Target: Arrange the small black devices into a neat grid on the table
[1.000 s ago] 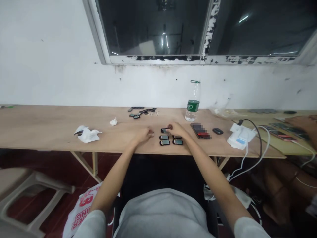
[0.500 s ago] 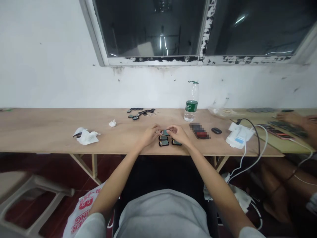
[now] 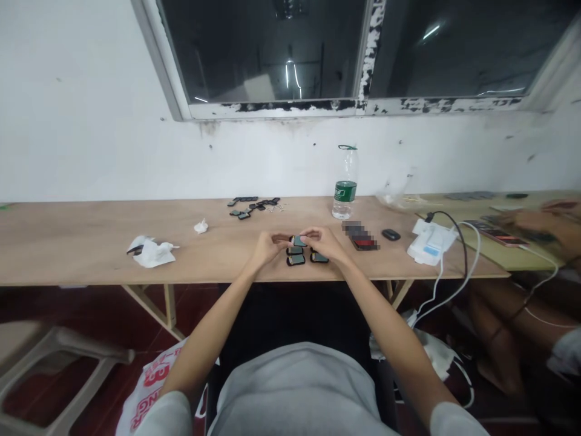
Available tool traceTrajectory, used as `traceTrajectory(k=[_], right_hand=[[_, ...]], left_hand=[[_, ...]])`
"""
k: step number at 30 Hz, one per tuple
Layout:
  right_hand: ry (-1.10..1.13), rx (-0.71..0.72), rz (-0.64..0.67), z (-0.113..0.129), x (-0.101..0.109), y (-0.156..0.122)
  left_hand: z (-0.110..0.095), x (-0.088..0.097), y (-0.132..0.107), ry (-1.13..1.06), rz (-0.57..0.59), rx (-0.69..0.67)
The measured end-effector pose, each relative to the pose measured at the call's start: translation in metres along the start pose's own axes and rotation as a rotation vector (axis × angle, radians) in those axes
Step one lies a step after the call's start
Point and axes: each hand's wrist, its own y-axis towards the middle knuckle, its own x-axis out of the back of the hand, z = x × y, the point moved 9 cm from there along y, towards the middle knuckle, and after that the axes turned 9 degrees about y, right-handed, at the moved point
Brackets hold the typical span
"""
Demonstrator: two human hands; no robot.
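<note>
My left hand point(image 3: 267, 247) and my right hand point(image 3: 323, 242) meet over the near edge of the wooden bench point(image 3: 82, 233). Between their fingertips they pinch one small dark device with a teal screen point(image 3: 298, 241), lifted slightly off the wood. Just below it lie more of the same small devices point(image 3: 296, 260), one point(image 3: 319, 258) partly under my right hand. Farther back sits a scattered group of small dark parts point(image 3: 251, 207).
A clear water bottle with a green label point(image 3: 344, 184) stands behind my right hand. Right of it lie a phone point(image 3: 358, 236), a small black oval item point(image 3: 391, 234) and a white box with cables point(image 3: 431, 242). Crumpled white tissues point(image 3: 152, 251) lie left. Another person's hand point(image 3: 540, 221) works at far right.
My left hand has come in from the left to join the right. Both now pinch the small device that the right hand alone was touching. The view has shifted slightly.
</note>
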Motion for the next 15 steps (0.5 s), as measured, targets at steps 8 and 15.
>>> traceTrajectory(k=[8,15], right_hand=[[0.031,0.003,0.011,0.004,-0.011,-0.002],[-0.138,-0.014,-0.096,0.009,0.01,-0.005]], left_hand=[[-0.015,0.001,-0.006,0.052,0.05,-0.068],[-0.028,-0.01,0.031,0.374,0.135,-0.185]])
